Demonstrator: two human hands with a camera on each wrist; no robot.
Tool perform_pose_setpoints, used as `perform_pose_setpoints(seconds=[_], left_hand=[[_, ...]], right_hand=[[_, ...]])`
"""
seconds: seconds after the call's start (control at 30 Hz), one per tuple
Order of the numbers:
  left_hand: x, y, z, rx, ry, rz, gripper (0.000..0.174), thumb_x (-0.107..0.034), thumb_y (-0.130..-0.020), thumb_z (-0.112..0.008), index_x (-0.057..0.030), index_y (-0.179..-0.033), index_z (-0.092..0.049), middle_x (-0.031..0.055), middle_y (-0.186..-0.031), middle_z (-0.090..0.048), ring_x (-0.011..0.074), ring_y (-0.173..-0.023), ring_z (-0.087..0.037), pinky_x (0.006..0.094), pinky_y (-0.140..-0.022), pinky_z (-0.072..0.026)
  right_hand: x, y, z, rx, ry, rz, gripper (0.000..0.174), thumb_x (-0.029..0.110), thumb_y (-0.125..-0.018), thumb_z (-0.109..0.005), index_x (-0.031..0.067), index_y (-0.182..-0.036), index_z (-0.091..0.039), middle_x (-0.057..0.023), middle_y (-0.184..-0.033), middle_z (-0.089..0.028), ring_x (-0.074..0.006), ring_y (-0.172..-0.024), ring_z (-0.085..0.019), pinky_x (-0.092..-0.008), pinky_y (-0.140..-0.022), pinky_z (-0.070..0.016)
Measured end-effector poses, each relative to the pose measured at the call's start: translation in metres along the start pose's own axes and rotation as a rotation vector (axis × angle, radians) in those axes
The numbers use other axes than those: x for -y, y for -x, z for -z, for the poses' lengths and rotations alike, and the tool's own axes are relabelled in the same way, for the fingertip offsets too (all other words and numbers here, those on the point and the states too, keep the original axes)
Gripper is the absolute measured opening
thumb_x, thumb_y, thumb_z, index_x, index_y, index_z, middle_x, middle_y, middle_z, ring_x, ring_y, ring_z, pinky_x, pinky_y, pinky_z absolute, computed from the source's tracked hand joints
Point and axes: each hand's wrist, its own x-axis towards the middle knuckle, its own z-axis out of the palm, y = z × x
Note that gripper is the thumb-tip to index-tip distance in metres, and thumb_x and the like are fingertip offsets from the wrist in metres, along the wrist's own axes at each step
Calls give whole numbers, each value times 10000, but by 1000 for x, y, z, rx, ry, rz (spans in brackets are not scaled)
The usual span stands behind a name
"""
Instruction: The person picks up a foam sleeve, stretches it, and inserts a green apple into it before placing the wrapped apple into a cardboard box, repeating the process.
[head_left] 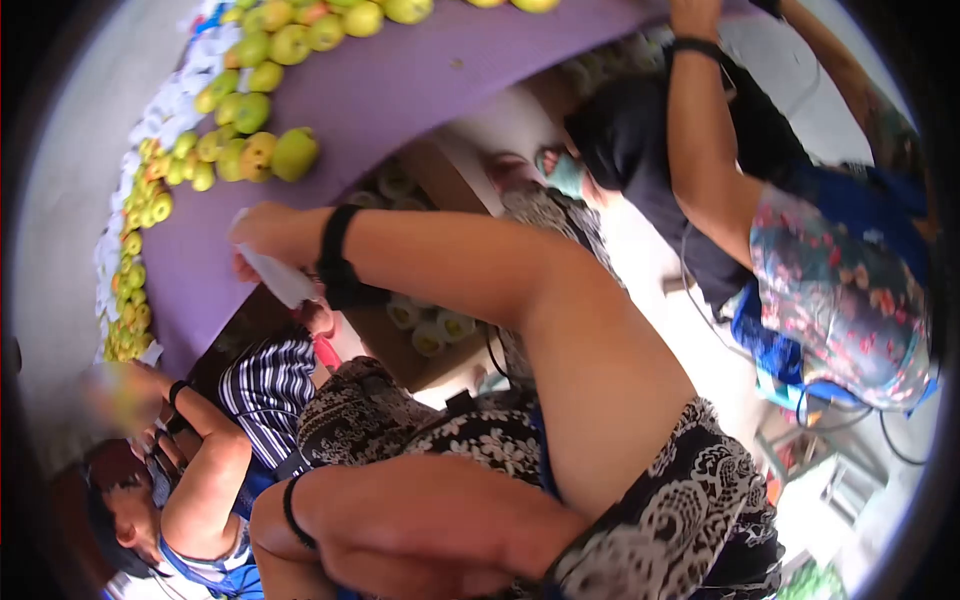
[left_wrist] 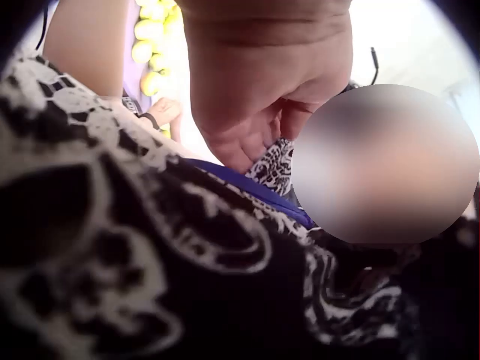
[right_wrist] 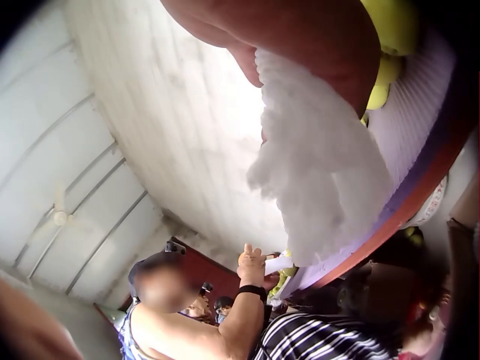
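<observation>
Step in hand: probably readying a white net [right_wrist: 322, 150] for one of the apples [head_left: 250, 113]; the netted fruit [head_left: 428, 338] in the box [head_left: 450, 180] suggests as much.
Next move: seems to call for opening the white net's mouth and bringing an apple to it.
Right hand [head_left: 275, 235]: grips the white net, which hangs limp from the fingers and looks empty.
Left hand [left_wrist: 266, 82]: bent down beside the patterned clothing [left_wrist: 274, 161]; its fingertips are partly hidden, so I cannot tell whether it holds anything.
Nearest apple [head_left: 295, 153]: on the purple tabletop [head_left: 400, 70], at 12 o'clock from the right hand in the head view, near but apart.
Other apples: curve from 12 round to 8 o'clock of that hand.
Box: at 4 o'clock, lower than the tabletop.
</observation>
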Motion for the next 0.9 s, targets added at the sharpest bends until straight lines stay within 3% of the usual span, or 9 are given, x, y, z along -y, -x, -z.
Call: perform_pose_setpoints(seconds=[0.1, 0.3, 0.37, 0.63, 0.9], left_hand=[[14, -8, -3, 70, 26, -127, 288, -35, -879, -516, 73, -1131, -606, 240, -1141, -628, 377, -1094, -587, 432, -939, -456], [26, -13, -10, 55, -5, -303, 370, 1, -831, -484, 90, -1177, -580, 255, -1162, -615, 396, -1087, -591, 441, -925, -472], [29, -10, -13, 36, -22, -339, 398, 13, -815, -474, 95, -1192, -572, 260, -1169, -611, 403, -1084, -592, 444, -921, -477], [33, 7, -10, -34, -158, -485, 516, 61, -751, -431, 118, -1253, -538, 281, -1198, -595, 428, -1073, -597, 456, -902, -499], [29, 16, 2, -13, -174, -489, 396, 75, -839, -493, 113, -1227, -565, 271, -1182, -615, 397, -1054, -619, 428, -869, -510]], right_hand=[[8, 11, -7, 55, 77, 60, 225, 160, -901, -564, -64, -902, -586, -227, -843, -662, -322, -719, -690, -408, -647, -588], [30, 32, -33, -189, 142, -77, 252, 182, -900, -564, -66, -928, -596, -203, -821, -665, -307, -742, -692, -396, -635, -582], [26, 33, -30, -136, 166, -55, 239, 196, -912, -553, -40, -878, -566, -203, -787, -647, -319, -675, -674, -429, -593, -566], [28, 40, -44, -117, 173, -94, 235, 225, -892, -588, -8, -930, -585, -174, -822, -658, -272, -681, -669, -386, -607, -554], [23, 35, -42, -117, 132, -138, 243, 221, -890, -593, -17, -943, -583, -168, -833, -656, -278, -718, -675, -385, -626, -556]])
